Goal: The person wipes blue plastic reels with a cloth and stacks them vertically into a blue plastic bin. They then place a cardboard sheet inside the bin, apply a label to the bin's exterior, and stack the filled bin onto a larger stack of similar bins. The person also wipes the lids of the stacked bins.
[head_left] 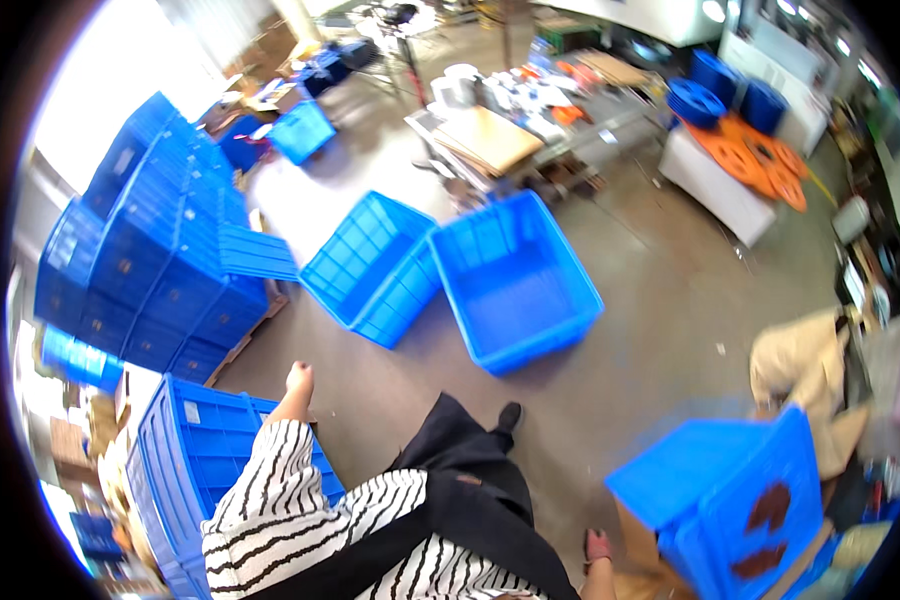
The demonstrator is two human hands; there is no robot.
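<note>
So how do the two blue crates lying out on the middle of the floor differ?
The left crate has slotted, see-through walls and leans tilted against its neighbour; the right crate has solid walls and sits more squarely, its opening facing up. The right crate also looks larger. Both are blue, plastic, rectangular and empty.

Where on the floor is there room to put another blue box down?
Bare floor lies between the open blue crate, the white table and the tilted blue crate. It is crowded by the stacked crates on the left.
</note>
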